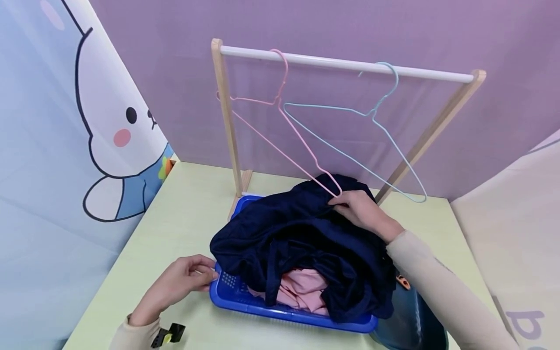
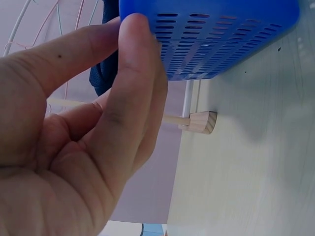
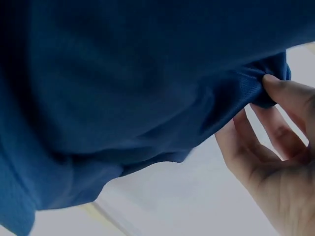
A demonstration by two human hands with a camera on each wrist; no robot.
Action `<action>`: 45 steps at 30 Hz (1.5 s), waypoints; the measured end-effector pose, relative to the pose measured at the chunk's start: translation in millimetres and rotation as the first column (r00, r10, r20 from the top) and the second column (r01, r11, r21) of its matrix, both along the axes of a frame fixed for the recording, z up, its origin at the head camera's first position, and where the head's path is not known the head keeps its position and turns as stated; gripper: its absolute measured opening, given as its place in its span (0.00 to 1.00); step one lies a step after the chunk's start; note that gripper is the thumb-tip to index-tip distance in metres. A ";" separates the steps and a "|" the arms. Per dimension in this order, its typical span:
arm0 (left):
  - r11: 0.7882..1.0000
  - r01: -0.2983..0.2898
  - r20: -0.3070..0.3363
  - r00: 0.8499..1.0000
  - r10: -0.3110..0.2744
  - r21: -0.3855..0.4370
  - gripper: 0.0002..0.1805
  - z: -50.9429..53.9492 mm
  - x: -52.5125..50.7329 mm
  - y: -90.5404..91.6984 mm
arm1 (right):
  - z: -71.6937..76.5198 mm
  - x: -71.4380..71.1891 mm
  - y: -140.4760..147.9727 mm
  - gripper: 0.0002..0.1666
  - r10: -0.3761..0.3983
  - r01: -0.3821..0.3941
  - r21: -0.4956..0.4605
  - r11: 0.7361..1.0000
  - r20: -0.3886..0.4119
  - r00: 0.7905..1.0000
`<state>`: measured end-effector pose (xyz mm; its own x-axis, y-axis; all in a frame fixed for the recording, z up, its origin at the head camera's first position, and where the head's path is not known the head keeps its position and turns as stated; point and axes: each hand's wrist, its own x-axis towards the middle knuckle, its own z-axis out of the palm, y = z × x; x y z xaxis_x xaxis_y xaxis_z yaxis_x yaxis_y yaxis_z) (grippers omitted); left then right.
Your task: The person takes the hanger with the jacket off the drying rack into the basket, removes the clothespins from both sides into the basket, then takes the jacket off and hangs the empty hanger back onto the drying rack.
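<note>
A blue plastic basket stands on the table, heaped with a dark navy garment that spills over its sides. Under the navy cloth a crumpled pink garment shows at the front. My left hand pinches the basket's left rim between thumb and fingers; its wrist view shows the fingertips at the perforated wall. With thumb and fingertips, my right hand pinches a fold of the navy garment near the back. The lower corner of a pink hanger hangs just by those fingers.
A rack with a white bar and wooden legs stands behind the basket. A light blue hanger hangs on its right part. At the basket's right, partly under my right arm, is a dark teal container with an orange piece.
</note>
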<state>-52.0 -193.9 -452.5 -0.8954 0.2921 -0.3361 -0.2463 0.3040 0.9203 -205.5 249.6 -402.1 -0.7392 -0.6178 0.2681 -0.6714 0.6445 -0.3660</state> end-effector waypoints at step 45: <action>1.000 0.017 0.015 1.000 -0.017 -0.022 0.19 0.9 -2.8 1.2 | -20.4 88.5 -82.3 0.09 0.392 -0.450 0.251 0.857 0.247 0.886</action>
